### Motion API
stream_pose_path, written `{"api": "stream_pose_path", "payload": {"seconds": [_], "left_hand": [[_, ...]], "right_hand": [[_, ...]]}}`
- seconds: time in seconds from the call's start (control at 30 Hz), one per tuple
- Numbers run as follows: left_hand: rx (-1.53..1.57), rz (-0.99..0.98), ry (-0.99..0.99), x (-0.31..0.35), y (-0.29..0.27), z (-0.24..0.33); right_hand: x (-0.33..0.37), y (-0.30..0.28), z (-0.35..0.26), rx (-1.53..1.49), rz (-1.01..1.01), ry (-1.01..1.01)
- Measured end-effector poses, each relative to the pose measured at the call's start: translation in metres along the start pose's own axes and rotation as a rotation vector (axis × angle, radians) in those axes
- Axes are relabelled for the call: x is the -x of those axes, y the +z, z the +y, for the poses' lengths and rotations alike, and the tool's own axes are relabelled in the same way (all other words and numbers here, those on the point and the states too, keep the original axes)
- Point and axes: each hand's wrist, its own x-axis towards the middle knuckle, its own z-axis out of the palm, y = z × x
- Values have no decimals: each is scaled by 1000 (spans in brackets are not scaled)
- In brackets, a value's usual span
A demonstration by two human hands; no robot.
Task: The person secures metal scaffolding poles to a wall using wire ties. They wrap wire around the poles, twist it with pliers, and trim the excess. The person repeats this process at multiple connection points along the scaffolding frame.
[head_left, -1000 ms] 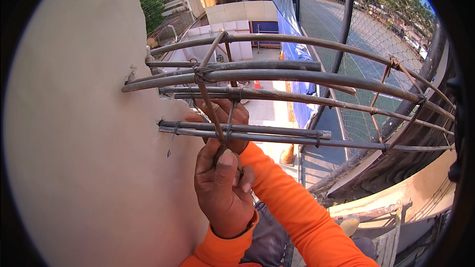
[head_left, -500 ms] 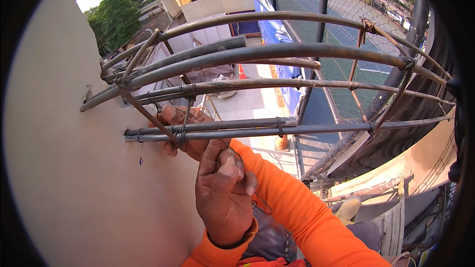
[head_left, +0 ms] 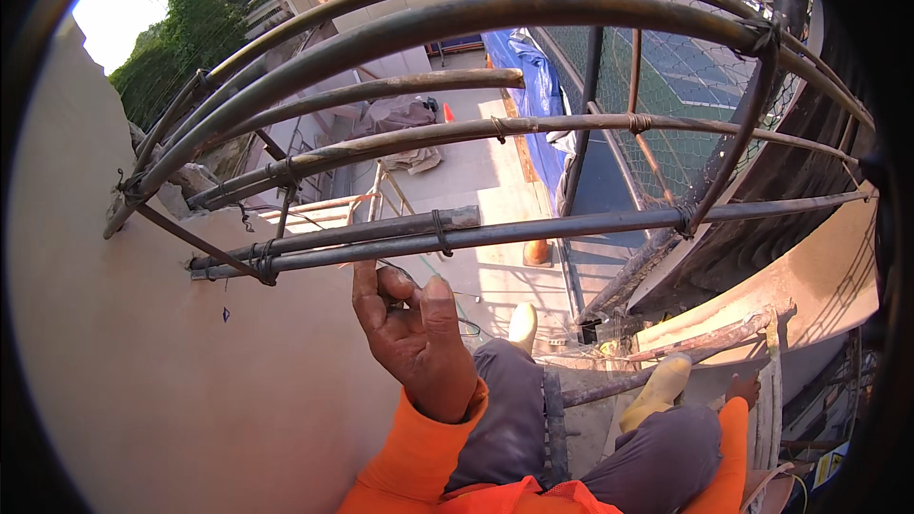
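Note:
My left hand is raised just under the lower pair of steel bars, its index finger up against them. Its other fingers are curled with the thumb, and a thin dark tie wire runs out between them. Left of this hand, a wire tie binds the lower bars to a slanting stirrup. My right hand is low at the far right, beside an upright wooden plank; it is small, and its grip does not show clearly.
Curved upper bars arch across from the plastered wall. Below are my yellow boots, a pole and a paved floor with an orange cone. A wire mesh fence stands at the right.
My right hand has left the wire tie at the lower bars and swung down to the far right. My left hand has stayed near the bars, with its index finger now extended. The view has tilted down.

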Motion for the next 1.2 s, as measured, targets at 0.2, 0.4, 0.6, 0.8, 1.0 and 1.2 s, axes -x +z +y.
{"api": "stream_pose_path", "payload": {"seconds": [0.2,0.4,0.6,0.8,1.0,1.2], "left_hand": [[-55,-26,75,-3,-1,-14],[-54,-74,24,-1,-6,-18],[-117,-94,108,-3,-10,-21],[94,116,-132,-30,-30,-14],[121,136,-149,-39,-29,-6],[-87,99,21,-38,-49,-14]], "right_hand": [[74,78,112,29,-93,346],[79,93,118,-59,-133,318],[27,132,176,-148,-79,206],[6,12,64,-525,-197,-621],[148,-194,-170,-447,-282,-1547],[334,-297,-320,-869,-281,-1890]]}}
